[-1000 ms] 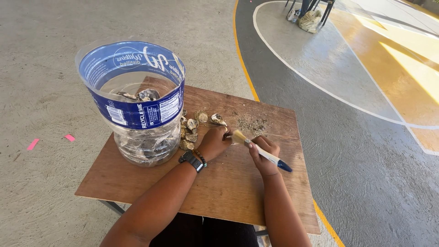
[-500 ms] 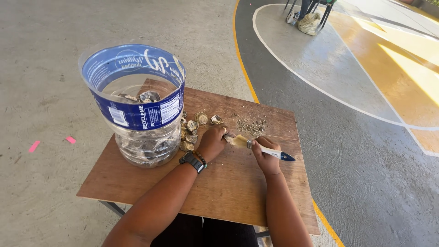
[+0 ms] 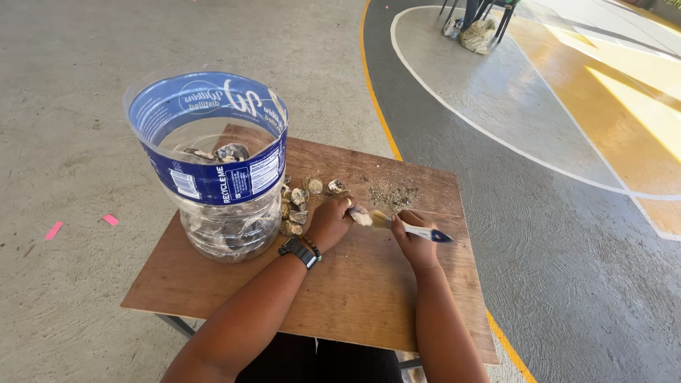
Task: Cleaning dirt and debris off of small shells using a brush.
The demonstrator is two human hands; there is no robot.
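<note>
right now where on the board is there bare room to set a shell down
Bare wood lies along the board near edge, below both wrists, and at its far right corner beyond the grit pile. It is crowded between the cut plastic jug and the left hand, where shells cluster; the right hand holds a brush.

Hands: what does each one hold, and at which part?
The left hand pinches a small shell at its near end. The right hand grips a brush around its handle.
</note>
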